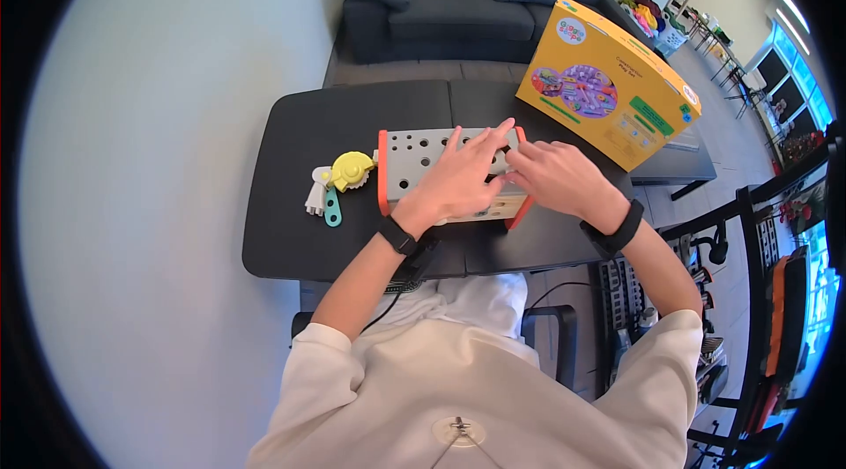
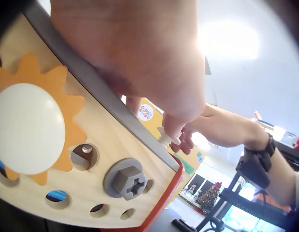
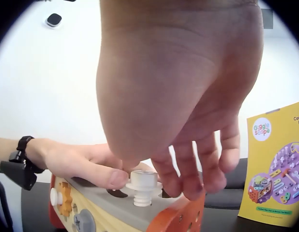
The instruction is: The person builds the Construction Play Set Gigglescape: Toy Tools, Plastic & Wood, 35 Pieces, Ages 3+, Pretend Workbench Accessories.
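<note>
A toy workbench (image 1: pixel 407 171) with a grey perforated top and red ends stands on the black table. My left hand (image 1: pixel 458 171) lies across its top with the fingers stretched out. The left thumb is right at a white plastic toy bolt (image 3: pixel 143 183), which stands upright at the top near the red end. From the right, my right hand (image 1: pixel 560 176) comes down with bent fingers and holds the bolt at its head; its thumb tip is hidden in the right wrist view. An orange gear (image 2: pixel 74 116) with a white cap and a grey bolt (image 2: pixel 128 181) sit on the wooden side.
Left of the workbench lie a yellow round toothed piece (image 1: pixel 352 169), a white piece (image 1: pixel 317 191) and a teal strip with holes (image 1: pixel 332 207). A yellow toy box (image 1: pixel 608 81) stands at the table's back right. Behind is a dark sofa (image 1: pixel 463 15).
</note>
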Tool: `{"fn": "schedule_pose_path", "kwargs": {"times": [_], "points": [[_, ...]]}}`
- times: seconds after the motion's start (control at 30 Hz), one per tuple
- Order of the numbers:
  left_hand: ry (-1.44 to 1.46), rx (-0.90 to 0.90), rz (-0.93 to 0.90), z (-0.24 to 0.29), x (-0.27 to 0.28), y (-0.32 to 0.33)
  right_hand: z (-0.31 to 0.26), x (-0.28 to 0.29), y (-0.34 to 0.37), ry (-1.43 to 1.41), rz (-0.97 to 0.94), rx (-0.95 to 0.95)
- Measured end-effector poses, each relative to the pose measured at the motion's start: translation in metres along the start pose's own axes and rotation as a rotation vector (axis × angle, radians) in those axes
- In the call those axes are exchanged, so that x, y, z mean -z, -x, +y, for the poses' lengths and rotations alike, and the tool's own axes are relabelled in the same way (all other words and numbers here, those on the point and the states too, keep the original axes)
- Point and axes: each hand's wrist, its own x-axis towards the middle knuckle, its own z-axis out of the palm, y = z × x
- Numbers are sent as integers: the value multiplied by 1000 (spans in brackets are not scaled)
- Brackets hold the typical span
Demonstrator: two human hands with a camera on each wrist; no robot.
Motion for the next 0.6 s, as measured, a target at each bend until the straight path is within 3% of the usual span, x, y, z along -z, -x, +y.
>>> {"fn": "schedule_pose_path", "kwargs": {"times": [0.1,0.2,0.23,0.3,0.43,0.5,0.53,0.6], "points": [[-119,-31,96,2,-9,1,1,-8,3,139,38,139],[-135,-10,83,8,-7,-1,11,-18,-5,224,277,245],[-135,26,65,9,-5,-1,6,-20,-7,223,279,245],[-144,18,90,5,-10,0,-7,-23,-15,337,-221,-103],[-133,-12,151,-1,-15,0,-10,-8,-11,299,-10,-13],[-116,-13,143,-4,-16,0,-12,21,-11,204,-271,-92],[-99,-15,137,-5,-16,-1,-7,16,-7,204,-272,-90],[-28,-2,103,-7,-9,-1,8,2,5,-115,137,89]]}}
